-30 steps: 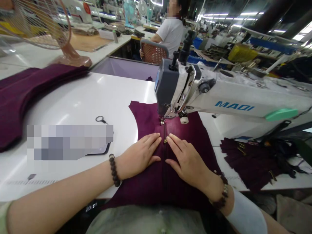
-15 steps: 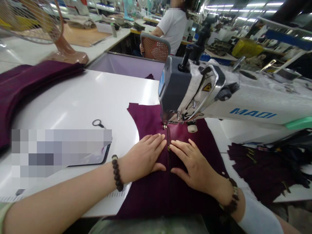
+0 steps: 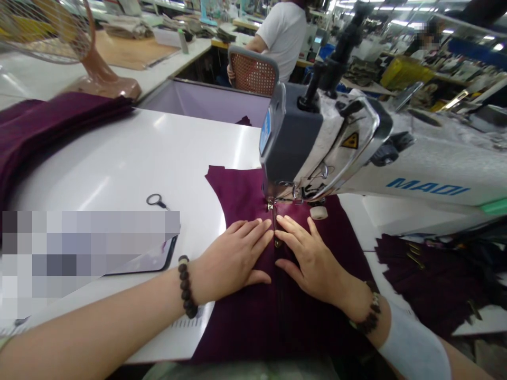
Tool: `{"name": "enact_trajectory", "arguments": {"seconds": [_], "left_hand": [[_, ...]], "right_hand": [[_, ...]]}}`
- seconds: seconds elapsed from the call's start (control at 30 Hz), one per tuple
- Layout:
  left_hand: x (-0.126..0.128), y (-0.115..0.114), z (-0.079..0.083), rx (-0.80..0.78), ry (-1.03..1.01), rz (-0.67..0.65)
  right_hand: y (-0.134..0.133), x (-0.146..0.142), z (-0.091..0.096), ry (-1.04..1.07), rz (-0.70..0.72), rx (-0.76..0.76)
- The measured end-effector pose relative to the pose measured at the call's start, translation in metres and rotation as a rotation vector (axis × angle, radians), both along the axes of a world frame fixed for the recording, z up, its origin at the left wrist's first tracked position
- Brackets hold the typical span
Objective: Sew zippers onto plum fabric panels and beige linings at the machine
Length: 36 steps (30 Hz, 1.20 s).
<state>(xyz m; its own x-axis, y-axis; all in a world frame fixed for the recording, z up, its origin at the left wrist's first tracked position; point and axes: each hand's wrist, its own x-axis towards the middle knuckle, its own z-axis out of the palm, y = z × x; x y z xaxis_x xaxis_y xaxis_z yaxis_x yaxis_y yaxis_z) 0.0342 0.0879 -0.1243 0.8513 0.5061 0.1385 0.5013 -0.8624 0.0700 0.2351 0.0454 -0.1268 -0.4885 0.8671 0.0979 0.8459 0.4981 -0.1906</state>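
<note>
A dark purple fabric panel (image 3: 245, 195) lies flat under the head of a sewing machine (image 3: 293, 142). Down its middle runs a zipper (image 3: 276, 221), its small brass-coloured pull (image 3: 278, 243) between my hands. My left hand (image 3: 237, 258) rests flat on the fabric left of the zipper, fingers stretched toward the presser foot (image 3: 270, 205). On the other side my right hand (image 3: 309, 258) lies with fingers spread, its fingertips touching the cloth at the zipper's edge. Neither hand grips anything.
A phone (image 3: 170, 253), partly blurred out, and a ring holder (image 3: 154, 199) lie on the white table at left. Folded purple cloth (image 3: 59, 116) sits beside a fan (image 3: 95, 68). More purple pieces (image 3: 428, 274) lie at right. A person (image 3: 283, 37) sits beyond, near a chair (image 3: 253, 73).
My right hand has shifted slightly up and left, its fingertips nearer the zipper and presser foot. My left hand stays almost in place. The view has turned a little.
</note>
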Motion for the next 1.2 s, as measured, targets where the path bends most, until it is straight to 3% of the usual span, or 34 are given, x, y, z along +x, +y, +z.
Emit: {"name": "enact_trajectory", "arguments": {"seconds": [0.4, 1.2], "left_hand": [[0.0034, -0.0046, -0.0094, -0.031, -0.006, 0.005], [0.0037, 0.0, -0.0095, -0.047, -0.03, -0.014]], "right_hand": [[0.0014, 0.0044, -0.0024, -0.046, 0.025, 0.031], [0.0061, 0.0041, -0.0011, -0.049, 0.022, 0.018]]}}
